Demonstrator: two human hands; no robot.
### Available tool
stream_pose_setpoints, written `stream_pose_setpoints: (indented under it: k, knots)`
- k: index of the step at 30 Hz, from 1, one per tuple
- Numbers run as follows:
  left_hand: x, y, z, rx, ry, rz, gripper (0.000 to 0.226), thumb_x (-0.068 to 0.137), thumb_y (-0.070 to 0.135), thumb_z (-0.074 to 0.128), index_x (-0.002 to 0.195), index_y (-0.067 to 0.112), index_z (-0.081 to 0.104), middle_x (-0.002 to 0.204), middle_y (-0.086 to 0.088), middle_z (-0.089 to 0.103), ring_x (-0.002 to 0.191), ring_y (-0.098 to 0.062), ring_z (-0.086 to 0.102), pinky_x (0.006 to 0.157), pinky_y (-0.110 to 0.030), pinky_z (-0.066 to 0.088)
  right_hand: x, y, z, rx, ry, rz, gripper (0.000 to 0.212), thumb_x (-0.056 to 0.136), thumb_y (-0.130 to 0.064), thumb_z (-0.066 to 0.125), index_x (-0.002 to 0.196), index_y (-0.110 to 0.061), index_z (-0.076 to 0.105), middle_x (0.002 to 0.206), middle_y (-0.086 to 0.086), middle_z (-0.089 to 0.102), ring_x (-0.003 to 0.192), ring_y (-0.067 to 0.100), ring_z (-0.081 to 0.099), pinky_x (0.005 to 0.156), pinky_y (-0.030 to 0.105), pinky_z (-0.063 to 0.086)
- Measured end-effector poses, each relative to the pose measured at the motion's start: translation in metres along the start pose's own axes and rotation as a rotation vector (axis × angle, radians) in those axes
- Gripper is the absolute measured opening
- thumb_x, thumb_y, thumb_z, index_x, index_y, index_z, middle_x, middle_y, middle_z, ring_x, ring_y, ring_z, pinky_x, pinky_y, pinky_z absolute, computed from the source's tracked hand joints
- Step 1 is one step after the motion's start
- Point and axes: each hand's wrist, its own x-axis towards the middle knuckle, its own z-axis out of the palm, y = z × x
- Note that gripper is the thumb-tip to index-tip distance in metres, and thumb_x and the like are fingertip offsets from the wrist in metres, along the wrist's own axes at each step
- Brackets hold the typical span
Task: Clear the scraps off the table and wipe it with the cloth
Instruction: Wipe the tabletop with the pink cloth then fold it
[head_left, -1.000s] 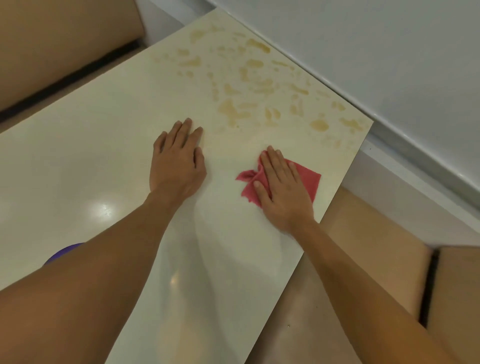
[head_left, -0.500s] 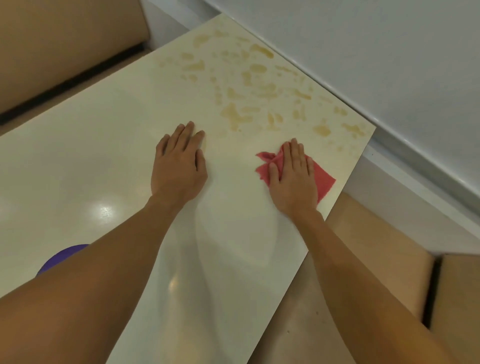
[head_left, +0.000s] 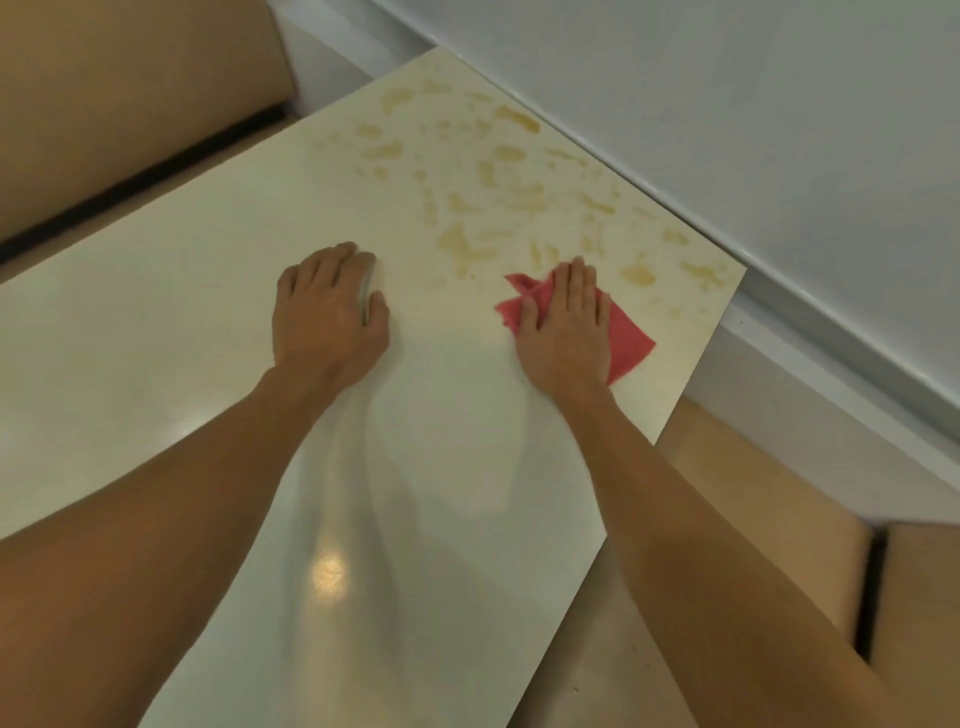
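A cream table (head_left: 156, 338) fills the middle of the view. Yellowish-brown stains (head_left: 498, 176) are spattered over its far right corner. My right hand (head_left: 569, 322) lies flat with straight fingers on a crumpled red cloth (head_left: 631, 340), pressing it to the tabletop just short of the nearest stains. The cloth sticks out to the right of the hand and at the fingertips. My left hand (head_left: 330, 312) rests palm down on the bare tabletop to the left of the cloth, holding nothing, its fingertips bent slightly downward.
The table's right edge (head_left: 691, 374) runs close beside the cloth, with a tan bench seat (head_left: 727, 467) below it. Another tan bench (head_left: 130, 78) is at the far left. A grey wall (head_left: 727, 104) borders the far side.
My right hand has slid the cloth forward across the table toward the stains. My left hand stays in about the same spot, with its fingers drawn in a little.
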Motion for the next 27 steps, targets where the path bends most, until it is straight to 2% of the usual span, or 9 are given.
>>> stream_pose_setpoints:
  k: [5,7,10,12,17,20,23,25,27]
  knots:
    - [-0.006,-0.005,0.007,0.009,0.028,0.018,0.055,0.105,0.037,0.039,0.154,0.014,0.046,0.166,-0.007,0.039,0.154,-0.027,0.032,0.126,-0.05,0.022,-0.043,0.012,-0.003,-0.003,-0.068,-0.474,0.067,0.111,-0.049,0.02,0.167,-0.013,0.007,0.175,0.002,-0.001,0.16,0.013,-0.008,0.131,0.04,0.0]
    - [-0.005,-0.006,0.006,0.013,0.03,0.008,0.052,0.107,0.035,0.041,0.155,0.014,0.045,0.167,-0.006,0.038,0.155,-0.025,0.03,0.127,-0.049,0.02,-0.048,0.033,-0.003,-0.004,-0.048,-0.408,0.067,0.111,-0.05,0.021,0.167,-0.015,0.009,0.175,0.0,0.001,0.16,0.011,-0.006,0.131,0.038,0.0]
    - [-0.004,-0.004,0.007,0.013,0.035,0.001,0.051,0.107,0.033,0.044,0.155,0.015,0.045,0.167,-0.006,0.037,0.155,-0.025,0.029,0.127,-0.048,0.019,-0.006,0.021,-0.004,-0.004,0.009,-0.032,0.07,0.108,-0.05,0.016,0.166,-0.011,0.01,0.175,0.005,0.003,0.161,0.017,-0.002,0.13,0.043,0.001]
    - [-0.004,-0.004,0.008,0.007,0.035,0.001,0.051,0.106,0.034,0.042,0.154,0.015,0.045,0.166,-0.006,0.037,0.155,-0.025,0.029,0.127,-0.049,0.019,0.021,-0.002,-0.003,0.009,-0.002,0.046,0.072,0.107,-0.051,0.014,0.166,-0.009,0.007,0.175,0.007,0.0,0.161,0.02,-0.004,0.13,0.045,-0.001]
    - [-0.004,-0.004,0.007,0.002,0.037,-0.006,0.053,0.106,0.036,0.041,0.154,0.016,0.045,0.167,-0.004,0.037,0.155,-0.024,0.029,0.128,-0.047,0.018,-0.034,0.009,-0.003,0.016,-0.059,-0.342,0.067,0.11,-0.049,0.017,0.166,-0.013,0.007,0.175,0.002,-0.002,0.16,0.014,-0.007,0.13,0.038,-0.003]
    - [-0.004,-0.003,0.007,0.011,0.04,-0.007,0.052,0.106,0.036,0.04,0.154,0.016,0.045,0.167,-0.004,0.037,0.155,-0.023,0.029,0.127,-0.047,0.019,-0.023,0.029,-0.003,0.011,0.003,-0.147,0.069,0.109,-0.049,0.017,0.166,-0.011,0.012,0.175,0.003,0.004,0.161,0.016,-0.001,0.131,0.043,0.003]
    - [-0.003,-0.002,0.008,0.013,0.049,-0.004,0.051,0.105,0.034,0.042,0.153,0.016,0.046,0.165,-0.005,0.039,0.155,-0.024,0.03,0.127,-0.048,0.019,0.024,0.003,-0.002,0.01,0.004,0.045,0.073,0.107,-0.051,0.014,0.166,-0.007,0.009,0.175,0.008,0.001,0.161,0.02,-0.002,0.13,0.045,0.0]
    - [-0.003,-0.003,0.01,0.016,0.06,-0.005,0.052,0.104,0.034,0.042,0.152,0.015,0.047,0.165,-0.005,0.04,0.154,-0.025,0.031,0.126,-0.049,0.02,0.031,-0.012,-0.002,0.005,-0.027,-0.072,0.073,0.107,-0.051,0.013,0.166,-0.008,0.006,0.175,0.007,-0.001,0.161,0.02,-0.005,0.13,0.044,-0.001]
    - [-0.004,-0.004,0.01,0.022,0.064,0.0,0.052,0.104,0.035,0.041,0.152,0.015,0.047,0.165,-0.005,0.04,0.154,-0.025,0.032,0.126,-0.049,0.021,0.005,-0.007,-0.003,-0.004,-0.06,-0.31,0.07,0.108,-0.05,0.014,0.166,-0.01,0.006,0.175,0.005,0.0,0.161,0.017,-0.005,0.131,0.042,0.0]
